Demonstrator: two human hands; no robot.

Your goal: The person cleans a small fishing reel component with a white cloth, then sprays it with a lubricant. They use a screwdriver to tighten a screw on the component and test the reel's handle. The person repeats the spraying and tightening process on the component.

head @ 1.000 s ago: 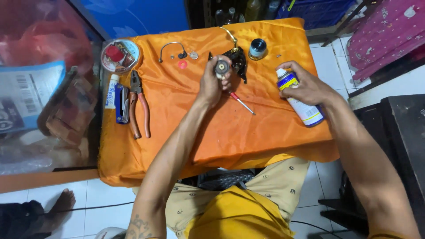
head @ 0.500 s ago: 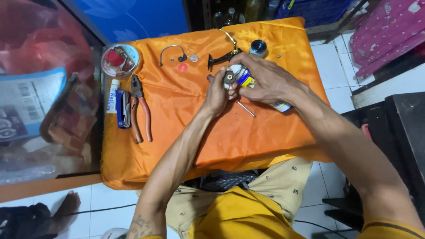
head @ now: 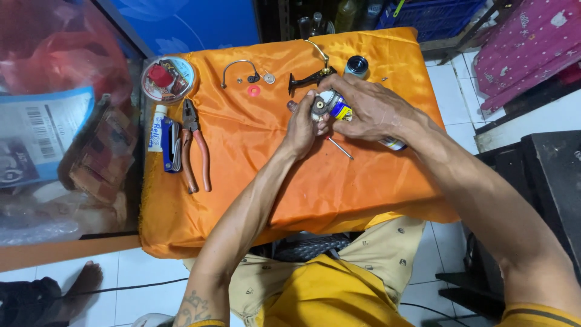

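Two hands meet over the orange cloth [head: 254, 151]. Pliers [head: 195, 145] lie well left of the left hand [head: 301, 128], whose fingers pinch a small round metal part [head: 319, 106]. Touching it, the right hand [head: 370, 110] wraps a spray can [head: 392, 143].

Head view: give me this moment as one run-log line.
left hand: holds small round metal part | right hand: grips spray can against part | pliers: on orange cloth, untouched

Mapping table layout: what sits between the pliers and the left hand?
Head view: only bare orange cloth between the pliers and the left hand; a red washer lies further up.
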